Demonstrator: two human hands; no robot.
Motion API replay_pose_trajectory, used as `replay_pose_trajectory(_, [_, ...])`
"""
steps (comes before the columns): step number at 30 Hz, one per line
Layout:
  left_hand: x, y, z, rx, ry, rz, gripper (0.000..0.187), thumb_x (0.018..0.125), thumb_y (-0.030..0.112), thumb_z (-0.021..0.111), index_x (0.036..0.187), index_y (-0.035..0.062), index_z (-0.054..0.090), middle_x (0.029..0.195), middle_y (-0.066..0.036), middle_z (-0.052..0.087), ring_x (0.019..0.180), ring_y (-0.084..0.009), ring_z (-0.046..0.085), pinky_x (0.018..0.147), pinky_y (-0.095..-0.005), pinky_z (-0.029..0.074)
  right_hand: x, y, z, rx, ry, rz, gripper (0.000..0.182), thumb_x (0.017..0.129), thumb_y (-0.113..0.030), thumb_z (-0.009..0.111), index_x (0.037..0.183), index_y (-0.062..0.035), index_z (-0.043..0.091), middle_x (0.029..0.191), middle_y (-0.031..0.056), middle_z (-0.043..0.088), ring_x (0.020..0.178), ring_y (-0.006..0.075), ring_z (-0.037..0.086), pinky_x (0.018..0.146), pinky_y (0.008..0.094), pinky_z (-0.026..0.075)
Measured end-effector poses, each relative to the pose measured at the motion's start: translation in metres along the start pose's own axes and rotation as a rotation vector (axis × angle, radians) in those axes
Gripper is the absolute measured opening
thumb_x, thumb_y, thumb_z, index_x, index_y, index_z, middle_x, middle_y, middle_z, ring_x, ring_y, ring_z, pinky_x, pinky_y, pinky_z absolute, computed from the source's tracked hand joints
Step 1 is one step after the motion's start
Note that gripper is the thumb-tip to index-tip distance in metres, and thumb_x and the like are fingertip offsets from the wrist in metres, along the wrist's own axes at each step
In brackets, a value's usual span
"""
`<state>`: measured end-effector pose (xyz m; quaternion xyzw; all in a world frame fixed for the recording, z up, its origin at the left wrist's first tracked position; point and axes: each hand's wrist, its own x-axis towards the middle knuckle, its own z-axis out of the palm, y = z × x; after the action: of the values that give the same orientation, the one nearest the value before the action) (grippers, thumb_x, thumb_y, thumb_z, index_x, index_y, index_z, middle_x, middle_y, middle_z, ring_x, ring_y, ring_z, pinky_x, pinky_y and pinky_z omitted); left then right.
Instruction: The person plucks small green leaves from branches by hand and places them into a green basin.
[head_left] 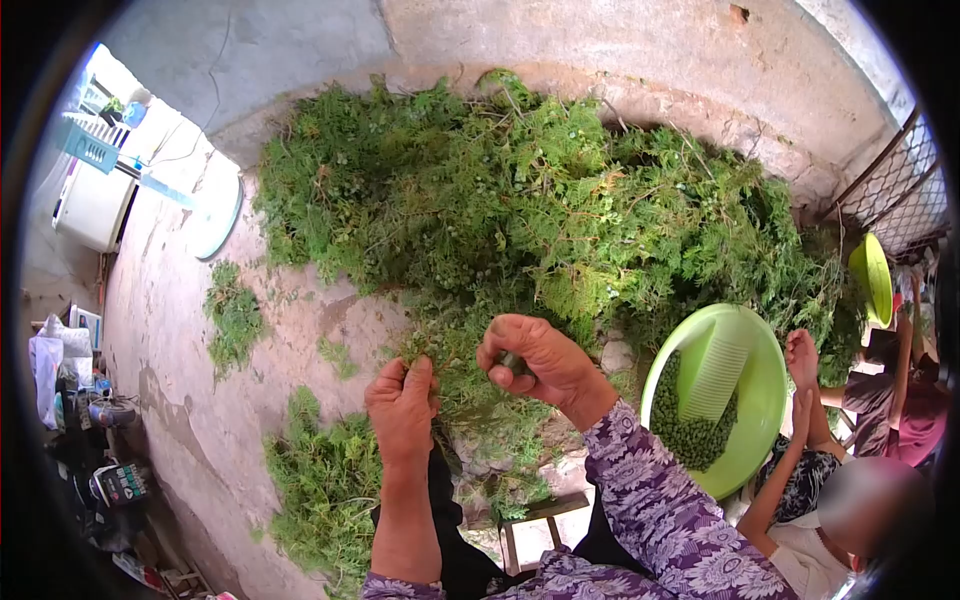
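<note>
My left hand (402, 408) is closed in a pinch, thumb against fingers, on a green evergreen sprig (432, 350) that merges with the foliage behind it. To its right, my right hand (540, 368) is curled, with small greenish cones (510, 362) partly visible inside the fingers. Beyond both hands lies a large heap of evergreen branches (430, 190). At my right, a light green basin (765, 450) with a ribbed washboard (718, 370) moulded inside holds many small round green cones (700, 440).
Beside the basin sits another person (790, 480), hands raised. A second green basin (873, 280) stands farther right. Smaller branch piles (325, 480) lie on the floor at left. A wooden stool (540, 510) shows between my legs. Bags and boxes (115, 485) line the left edge.
</note>
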<state>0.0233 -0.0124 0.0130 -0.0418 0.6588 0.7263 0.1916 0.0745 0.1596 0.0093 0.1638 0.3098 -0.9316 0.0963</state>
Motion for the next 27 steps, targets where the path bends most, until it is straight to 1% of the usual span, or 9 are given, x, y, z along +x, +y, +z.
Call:
replay_pose_trajectory(2, [0.000,0.001,0.001,0.007,0.010,0.006,0.016,0.083,0.015,0.059,0.071,0.0055,0.054,0.058,0.001,0.050,0.044,-0.0030,0.040,0.037,-0.0178,0.030,0.003,0.005,0.000,0.001,-0.049,0.027,0.024,0.082,-0.027,0.060,0.076,-0.0053,0.051,0.073,0.0042,0.056,0.051,0.0066,0.051,0.036,0.0154,0.032])
replay_pose_trajectory(7, [-0.002,-0.002,0.004,0.059,-0.003,0.020,0.016,0.083,0.016,0.059,0.071,0.0059,0.055,0.058,0.002,0.050,0.044,-0.0024,0.040,0.038,-0.0174,0.030,0.008,0.017,0.012,-0.489,0.067,-0.133,0.017,0.078,-0.018,0.066,0.076,-0.0041,0.056,0.063,-0.0014,0.052,0.051,0.0030,0.046,0.041,0.0168,0.033])
replay_pose_trajectory(13, [-0.004,-0.001,0.006,0.015,-0.022,0.008,0.016,0.083,0.016,0.059,0.072,0.0067,0.055,0.058,0.003,0.051,0.044,-0.0018,0.039,0.038,-0.0168,0.029,0.000,0.010,0.021,-0.601,0.104,-0.108,0.020,0.078,-0.019,0.064,0.069,-0.0036,0.056,0.055,-0.0027,0.049,0.045,0.0026,0.042,0.041,0.0175,0.033])
replay_pose_trajectory(17, [-0.002,0.003,0.003,0.017,0.047,0.004,0.015,0.082,0.016,0.060,0.072,0.0068,0.056,0.060,0.003,0.052,0.045,-0.0018,0.040,0.038,-0.0163,0.030,-0.006,-0.001,0.013,-0.505,0.045,0.017,0.016,0.078,-0.015,0.063,0.069,-0.0034,0.056,0.056,-0.0001,0.051,0.042,0.0039,0.043,0.039,0.0175,0.034])
replay_pose_trajectory(19, [-0.001,0.005,0.000,0.050,0.119,0.005,0.015,0.082,0.016,0.061,0.072,0.0067,0.055,0.061,0.003,0.053,0.045,-0.0018,0.041,0.038,-0.0162,0.030,-0.013,-0.017,0.000,-0.156,0.044,-0.035,0.013,0.079,-0.013,0.060,0.072,-0.0021,0.057,0.062,0.0035,0.055,0.042,0.0060,0.046,0.039,0.0167,0.036])
replay_pose_trajectory(20, [-0.001,0.005,-0.002,0.029,0.074,0.001,0.014,0.082,0.016,0.061,0.073,0.0066,0.056,0.062,0.003,0.053,0.046,-0.0019,0.041,0.039,-0.0160,0.031,-0.012,-0.018,-0.010,-0.054,-0.039,-0.097,0.006,0.080,-0.009,0.056,0.080,-0.0028,0.057,0.071,0.0061,0.058,0.048,0.0076,0.051,0.038,0.0160,0.036])
replay_pose_trajectory(21, [-0.002,0.004,-0.002,0.009,0.027,-0.005,0.014,0.082,0.016,0.061,0.073,0.0064,0.057,0.062,0.003,0.054,0.047,-0.0019,0.042,0.039,-0.0158,0.031,-0.009,-0.019,-0.010,-0.054,-0.038,-0.097,0.006,0.080,-0.009,0.056,0.080,-0.0028,0.057,0.071,0.0061,0.058,0.048,0.0076,0.051,0.038,0.0160,0.036])
replay_pose_trajectory(24, [-0.004,-0.001,0.002,0.027,-0.058,-0.013,0.012,0.083,0.016,0.060,0.077,0.0058,0.059,0.063,0.003,0.054,0.048,-0.0017,0.043,0.039,-0.0158,0.031,-0.002,-0.018,-0.013,0.019,-0.041,-0.098,0.013,0.082,-0.006,0.051,0.095,-0.0039,0.053,0.091,0.0077,0.058,0.064,0.0089,0.056,0.039,0.0157,0.036])
replay_pose_trajectory(27, [-0.006,-0.001,0.008,0.002,-0.065,-0.004,0.011,0.083,0.016,0.060,0.078,0.0055,0.059,0.061,0.003,0.054,0.047,-0.0014,0.042,0.040,-0.0158,0.031,0.000,-0.016,-0.011,-0.093,0.023,-0.100,0.015,0.081,-0.010,0.055,0.095,-0.0043,0.054,0.087,0.0061,0.059,0.061,0.0083,0.056,0.040,0.0151,0.035])
